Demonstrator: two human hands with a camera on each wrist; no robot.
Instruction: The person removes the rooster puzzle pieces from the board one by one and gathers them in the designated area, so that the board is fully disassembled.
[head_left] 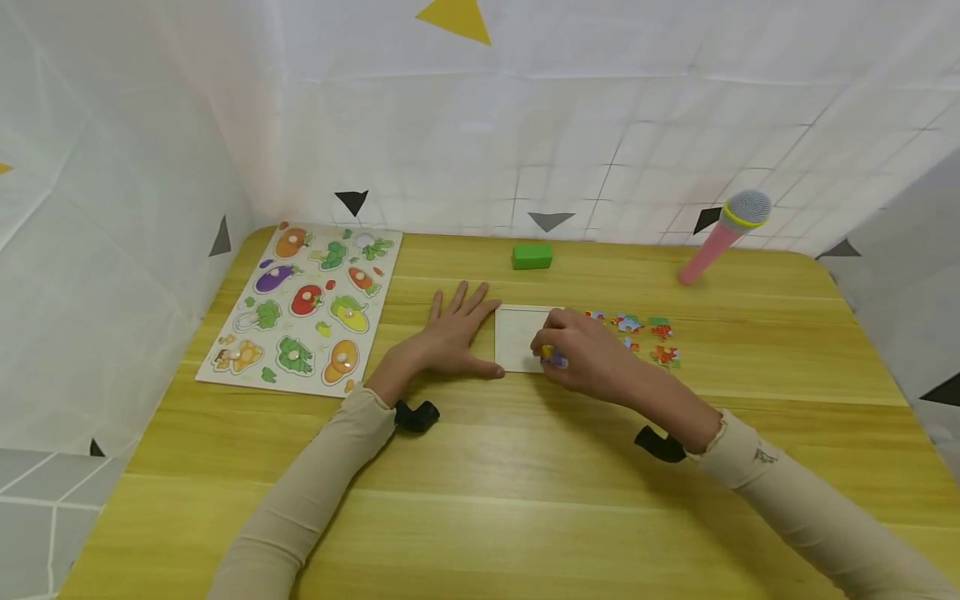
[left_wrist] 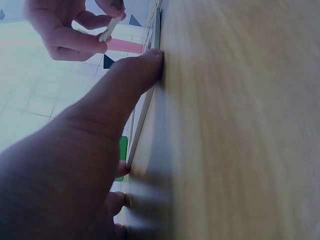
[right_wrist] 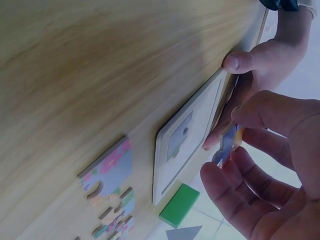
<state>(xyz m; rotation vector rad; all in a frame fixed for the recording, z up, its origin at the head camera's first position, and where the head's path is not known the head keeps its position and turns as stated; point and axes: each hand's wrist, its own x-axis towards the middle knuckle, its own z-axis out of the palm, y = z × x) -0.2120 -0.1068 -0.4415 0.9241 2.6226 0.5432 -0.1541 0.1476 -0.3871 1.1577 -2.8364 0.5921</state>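
Observation:
A jigsaw piece [head_left: 555, 357] with blue and yellow on it is pinched between the thumb and fingers of my right hand [head_left: 592, 357]. That hand hovers above a shallow white puzzle tray [head_left: 517, 337]. In the right wrist view, the held piece [right_wrist: 228, 142] is clear of the tray, and one puzzle piece [right_wrist: 179, 136] lies inside the tray. My left hand [head_left: 456, 337] rests on the table with fingers spread, its thumb and a fingertip touching the tray's left side. Several loose puzzle pieces [head_left: 663, 356] lie right of the tray, some hidden behind my right hand.
A vegetable knob-puzzle board [head_left: 318, 321] lies at the table's left. Behind the tray sits a green block [head_left: 532, 256]. A pink toy microphone [head_left: 712, 250] stands at the back right, near the white curtain [head_left: 465, 158] along the table's rear edge.

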